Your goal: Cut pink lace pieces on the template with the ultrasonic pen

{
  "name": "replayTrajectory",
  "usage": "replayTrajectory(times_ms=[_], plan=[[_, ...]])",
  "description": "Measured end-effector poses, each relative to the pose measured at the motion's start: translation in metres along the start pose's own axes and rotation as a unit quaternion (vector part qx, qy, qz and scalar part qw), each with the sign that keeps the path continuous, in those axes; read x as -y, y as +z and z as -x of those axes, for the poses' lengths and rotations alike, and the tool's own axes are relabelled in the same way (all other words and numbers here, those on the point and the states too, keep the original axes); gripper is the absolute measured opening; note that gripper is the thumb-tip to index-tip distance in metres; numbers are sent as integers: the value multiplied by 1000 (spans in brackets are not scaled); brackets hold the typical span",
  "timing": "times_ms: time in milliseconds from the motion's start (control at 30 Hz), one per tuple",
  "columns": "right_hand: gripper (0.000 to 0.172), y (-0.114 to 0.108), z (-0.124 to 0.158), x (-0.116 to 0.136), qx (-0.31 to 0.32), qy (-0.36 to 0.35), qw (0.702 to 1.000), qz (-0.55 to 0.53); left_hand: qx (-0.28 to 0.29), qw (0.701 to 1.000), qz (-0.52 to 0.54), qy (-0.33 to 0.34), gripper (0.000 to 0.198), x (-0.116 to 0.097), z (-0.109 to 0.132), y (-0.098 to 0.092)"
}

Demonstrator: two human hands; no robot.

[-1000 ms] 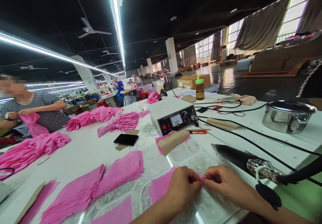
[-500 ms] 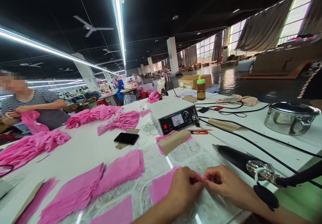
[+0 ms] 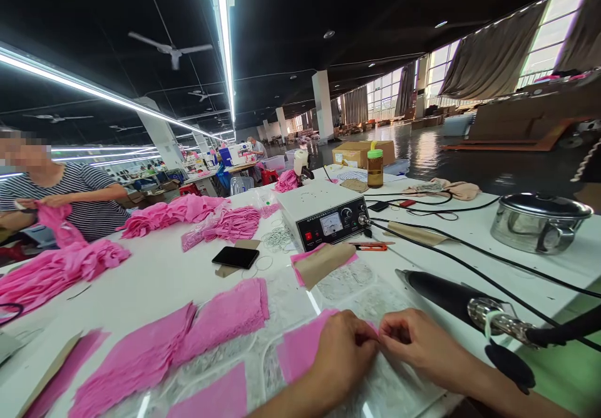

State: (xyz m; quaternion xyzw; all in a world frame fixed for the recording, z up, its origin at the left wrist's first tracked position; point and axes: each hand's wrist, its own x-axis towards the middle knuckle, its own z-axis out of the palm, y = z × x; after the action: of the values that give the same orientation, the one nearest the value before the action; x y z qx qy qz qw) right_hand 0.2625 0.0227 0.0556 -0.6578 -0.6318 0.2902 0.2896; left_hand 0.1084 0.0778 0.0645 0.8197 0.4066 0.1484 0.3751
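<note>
A pink fabric piece [image 3: 303, 349] lies on the clear-covered tabletop, partly hidden under my left hand [image 3: 345, 352]. That hand pinches the fabric's right end between thumb and fingertips. My right hand [image 3: 416, 343] meets it there, thumb and forefinger pinched on the same end, so the fingertips almost touch. Left of my hands rest two stacks of pink fabric pieces, a nearer one [image 3: 136, 361] and a farther one [image 3: 225, 318]. Another pink piece [image 3: 211, 396] is at the front edge of view. The black-handled tool [image 3: 436, 293] with a pointed metal tip lies beyond my right hand.
A white control box [image 3: 323, 218] with a meter stands ahead, its black cables running right. An orange cutter [image 3: 370, 247], a phone [image 3: 235, 257], a lidded steel pot [image 3: 539, 221] and a jar [image 3: 375, 169] are on the table. At left a person in stripes [image 3: 89, 199] handles pink fabric.
My hands stay pinched at nearly the same spot. The black-handled tool's rear end has shifted slightly right. The person at left has moved their hands a little.
</note>
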Motion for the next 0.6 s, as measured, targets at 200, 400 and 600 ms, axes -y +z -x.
replayTrajectory(times_ms=[200, 400, 600], plan=[[24, 3, 0, -1, -4, -6, 1000, -14, -1, 1000, -4, 16, 27, 1, 0, 1], [18, 5, 0, -3, -4, -15, 999, -35, 8, 1000, 3, 16, 26, 1, 1, -1], [18, 5, 1, -3, -5, -25, 999, -41, 12, 1000, 10, 9, 20, 0, 0, -1]])
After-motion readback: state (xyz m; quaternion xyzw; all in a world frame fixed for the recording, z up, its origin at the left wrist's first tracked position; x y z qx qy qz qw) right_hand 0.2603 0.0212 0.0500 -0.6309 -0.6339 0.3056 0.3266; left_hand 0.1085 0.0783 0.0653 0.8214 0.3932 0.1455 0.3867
